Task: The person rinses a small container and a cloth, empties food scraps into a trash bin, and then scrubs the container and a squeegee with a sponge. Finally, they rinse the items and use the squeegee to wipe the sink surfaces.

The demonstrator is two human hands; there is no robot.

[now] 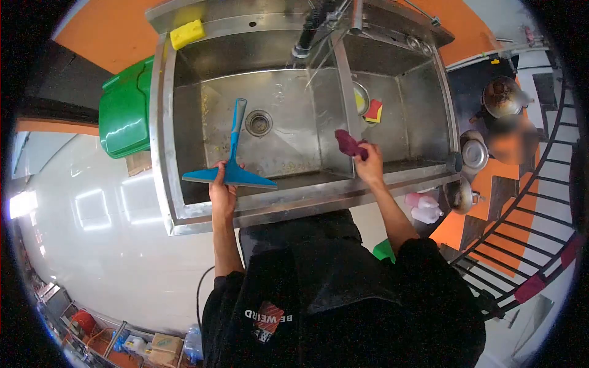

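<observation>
1. A green bin point(126, 110) stands at the left, its side glossy.
2. The pale floor point(116, 227) shines, mirroring bright rectangles of light.
3. A brown box point(165, 348) sits at the lower left, near a clear bluish bottle point(194, 343).
4. A pink-and-white jug point(426, 210) is at the right, near a metal pan point(457, 195).
5. A dark-stained wok point(503, 95) lies farther out.
6. A black railing point(557, 143) curves along the far right.

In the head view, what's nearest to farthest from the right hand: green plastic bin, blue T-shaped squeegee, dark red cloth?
1. Dark red cloth, in right hand.
2. Blue T-shaped squeegee, in left hand.
3. Green plastic bin, left of sink.
</observation>
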